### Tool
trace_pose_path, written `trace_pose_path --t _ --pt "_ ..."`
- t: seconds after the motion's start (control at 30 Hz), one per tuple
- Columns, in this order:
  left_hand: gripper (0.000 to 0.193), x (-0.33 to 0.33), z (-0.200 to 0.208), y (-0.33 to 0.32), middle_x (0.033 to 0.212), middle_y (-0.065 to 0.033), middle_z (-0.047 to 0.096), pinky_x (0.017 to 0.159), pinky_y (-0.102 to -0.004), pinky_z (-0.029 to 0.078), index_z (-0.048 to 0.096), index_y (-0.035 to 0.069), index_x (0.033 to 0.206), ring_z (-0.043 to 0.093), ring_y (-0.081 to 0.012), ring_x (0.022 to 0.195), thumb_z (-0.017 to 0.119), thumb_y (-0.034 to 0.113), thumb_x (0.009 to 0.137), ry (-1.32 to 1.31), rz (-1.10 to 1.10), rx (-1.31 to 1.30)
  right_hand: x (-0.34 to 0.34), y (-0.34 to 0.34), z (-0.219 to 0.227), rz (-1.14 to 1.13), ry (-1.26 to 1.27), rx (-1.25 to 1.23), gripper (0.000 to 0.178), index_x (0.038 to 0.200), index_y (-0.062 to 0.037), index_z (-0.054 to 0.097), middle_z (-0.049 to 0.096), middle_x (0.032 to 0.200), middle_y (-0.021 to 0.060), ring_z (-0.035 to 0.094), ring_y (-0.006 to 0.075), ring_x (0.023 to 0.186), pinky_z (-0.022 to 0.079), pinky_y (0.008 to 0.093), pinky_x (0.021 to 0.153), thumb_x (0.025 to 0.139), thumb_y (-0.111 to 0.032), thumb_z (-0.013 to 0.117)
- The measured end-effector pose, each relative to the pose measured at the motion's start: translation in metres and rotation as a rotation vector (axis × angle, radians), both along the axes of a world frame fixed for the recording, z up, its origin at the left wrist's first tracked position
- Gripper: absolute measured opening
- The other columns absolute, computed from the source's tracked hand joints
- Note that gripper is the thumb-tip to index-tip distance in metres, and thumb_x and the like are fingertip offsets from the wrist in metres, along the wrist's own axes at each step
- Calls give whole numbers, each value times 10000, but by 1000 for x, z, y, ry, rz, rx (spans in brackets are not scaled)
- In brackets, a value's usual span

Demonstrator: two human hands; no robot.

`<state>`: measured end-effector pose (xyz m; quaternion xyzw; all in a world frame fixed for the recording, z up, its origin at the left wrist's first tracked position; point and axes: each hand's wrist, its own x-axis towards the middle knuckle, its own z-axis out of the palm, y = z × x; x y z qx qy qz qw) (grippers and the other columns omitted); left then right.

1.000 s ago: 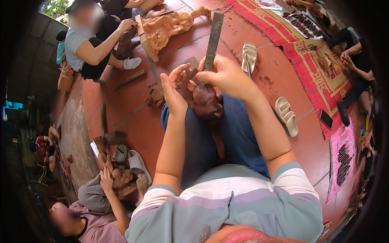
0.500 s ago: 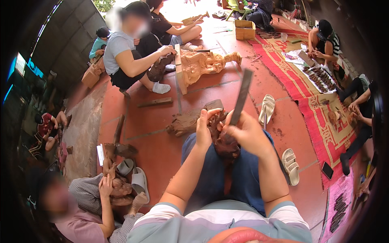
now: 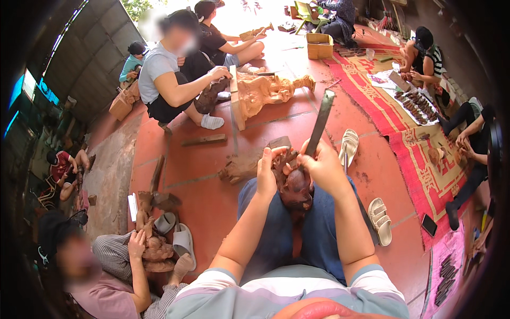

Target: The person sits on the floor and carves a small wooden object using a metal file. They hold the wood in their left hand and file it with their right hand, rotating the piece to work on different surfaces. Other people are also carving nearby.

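Note:
A dark reddish-brown wood carving (image 3: 295, 192) rests on my lap, between my blue-trousered knees. At its left side is my left hand (image 3: 267, 174), its fingers curled over the top and holding it. My right hand (image 3: 326, 169) is closed round a long, flat, dark bar-shaped tool (image 3: 322, 118), perhaps a file. The tool's free end points up and away from me. Its lower end runs down toward the carving, and my fingers hide whether it touches.
Just beyond my knees lies a rough wood piece (image 3: 239, 169). Farther off, a person works at a large pale wooden statue (image 3: 263, 94) lying on its side. Beige sandals (image 3: 380, 217) sit at my right, near a red patterned mat (image 3: 409, 175) and phone (image 3: 429, 225). Another person (image 3: 101, 287) sits at left.
The carving has turned a little in my hands, showing more of its rounded side. My right hand and the tool have shifted slightly.

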<state>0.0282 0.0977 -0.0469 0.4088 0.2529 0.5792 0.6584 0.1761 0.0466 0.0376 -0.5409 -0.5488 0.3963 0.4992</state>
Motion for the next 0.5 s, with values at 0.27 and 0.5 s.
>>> trace_pose_path --t 0.27,0.5 --pt "571 -4 -2 2 1038 -126 653 827 -305 492 606 -31 1069 619 -197 931 354 477 997 -1 -60 -21 5 14 -11 -44 132 -53 80 904 -21 582 659 804 52 637 152 715 503 281 666 838 -49 616" --pt "580 -2 0 0 929 -98 673 692 -249 489 618 -52 1069 603 -119 729 359 463 1003 -25 -11 -1 -11 0 -5 1 -127 94 71 862 -26 582 655 745 48 611 96 687 489 262 626 816 -48 631"
